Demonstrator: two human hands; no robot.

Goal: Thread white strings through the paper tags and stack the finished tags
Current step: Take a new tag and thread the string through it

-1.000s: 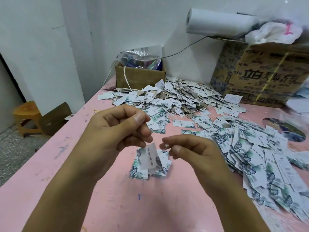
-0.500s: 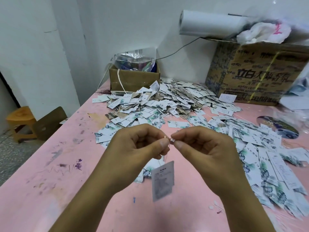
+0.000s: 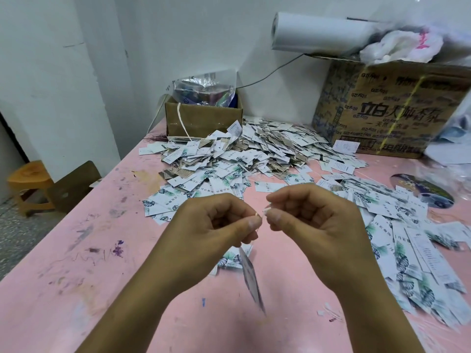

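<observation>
Here both hands are raised over the pink surface, their fingers almost meeting. The left hand is curled, thumb and forefinger pinching one end of a thin white string. The right hand is curled too, thumb and forefinger pinching the string's other end, a small white tip. The two ends sit near each other with a slight gap between. The tag hangs on the string just below the left fingers, clear of the surface, turned nearly edge-on and blurred. Under it a small stack of leaf-printed tags lies on the surface, partly hidden by the left hand. A big heap of tags spreads behind and to the right, reaching the small box and the big box by the wall
</observation>
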